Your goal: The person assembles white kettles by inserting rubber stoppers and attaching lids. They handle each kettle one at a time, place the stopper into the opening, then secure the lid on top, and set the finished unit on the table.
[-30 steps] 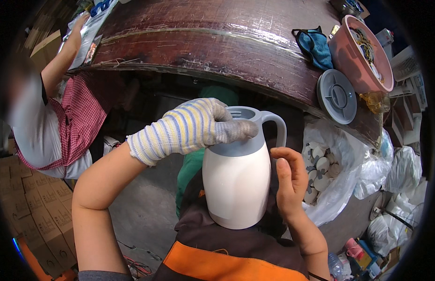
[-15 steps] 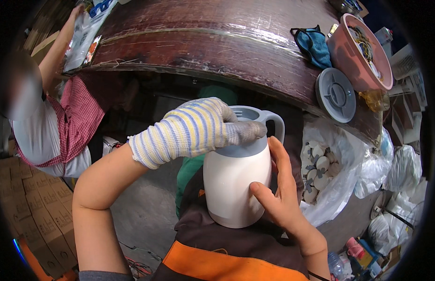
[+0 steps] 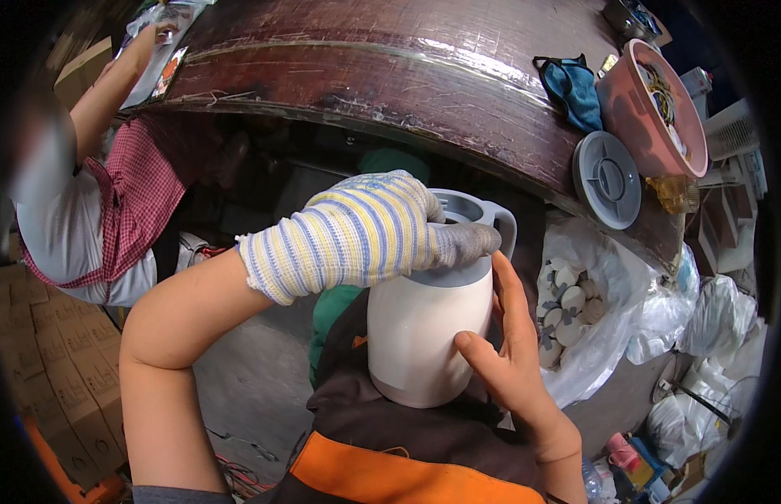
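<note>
A white thermal jug [image 3: 420,344] with a grey collar and grey handle stands nearly upright on my lap, its top tipped slightly to the right. My left hand [image 3: 378,227], in a white, blue and yellow striped knit glove with a grey-coated thumb, is clamped over the grey collar [image 3: 449,275]. It covers the left part of the jug's top opening. Bare, my right hand [image 3: 512,361] holds the right side of the white body, thumb at the front and fingers just below the handle [image 3: 510,227]. The other fingers of my left hand are hidden behind the collar.
Ahead spans a dark red table [image 3: 365,76]. At its right lie a grey round lid [image 3: 606,181], a blue mask [image 3: 571,91] and a pink basin [image 3: 634,101]. A clear bag [image 3: 604,349] holds several whitish discs. Left, a co-worker's arm [image 3: 113,84] reaches over the table; cartons [image 3: 71,361] are stacked below.
My gloved left hand has shifted slightly to the right over the collar. The jug and my right hand stay almost in place. The co-worker's hand has moved slightly right.
</note>
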`<state>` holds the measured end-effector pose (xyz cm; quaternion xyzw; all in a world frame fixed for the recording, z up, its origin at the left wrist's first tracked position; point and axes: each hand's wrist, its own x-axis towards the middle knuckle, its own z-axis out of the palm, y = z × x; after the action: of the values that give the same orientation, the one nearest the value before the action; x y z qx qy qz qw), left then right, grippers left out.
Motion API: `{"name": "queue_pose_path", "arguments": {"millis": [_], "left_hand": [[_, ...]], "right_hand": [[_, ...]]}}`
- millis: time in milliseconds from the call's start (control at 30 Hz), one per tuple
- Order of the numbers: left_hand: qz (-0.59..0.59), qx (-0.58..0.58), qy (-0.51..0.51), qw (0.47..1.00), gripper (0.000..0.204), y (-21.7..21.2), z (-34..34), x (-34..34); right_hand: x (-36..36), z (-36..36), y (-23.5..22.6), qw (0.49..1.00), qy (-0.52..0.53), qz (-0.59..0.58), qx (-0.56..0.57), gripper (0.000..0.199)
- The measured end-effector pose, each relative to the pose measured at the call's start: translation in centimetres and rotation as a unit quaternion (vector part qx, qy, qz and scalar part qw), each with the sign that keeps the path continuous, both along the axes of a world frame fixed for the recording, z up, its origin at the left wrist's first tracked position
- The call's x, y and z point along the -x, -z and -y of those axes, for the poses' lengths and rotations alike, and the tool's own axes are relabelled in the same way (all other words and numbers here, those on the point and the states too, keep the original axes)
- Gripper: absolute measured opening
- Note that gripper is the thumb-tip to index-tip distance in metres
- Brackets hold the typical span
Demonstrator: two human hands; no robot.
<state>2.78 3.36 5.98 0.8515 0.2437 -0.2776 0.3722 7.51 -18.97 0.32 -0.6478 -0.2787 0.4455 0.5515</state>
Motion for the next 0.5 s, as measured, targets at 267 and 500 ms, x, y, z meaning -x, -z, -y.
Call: {"name": "queue_pose_path", "arguments": {"millis": [267, 500], "left_hand": [[0.011, -0.007, 0.028, 1.0, 0.063, 0.38, -0.1, 0.19], [-0.003, 0.0, 0.015, 1.0, 0.068, -0.16, 0.15, -0.28]], "right_hand": [[-0.05, -0.27, -0.33, 1.0, 0.009, -0.015, 0.003, 0.086], [-0.38, -0.26, -0.38, 1.0, -0.004, 0.007, 0.015, 0.086]]}}
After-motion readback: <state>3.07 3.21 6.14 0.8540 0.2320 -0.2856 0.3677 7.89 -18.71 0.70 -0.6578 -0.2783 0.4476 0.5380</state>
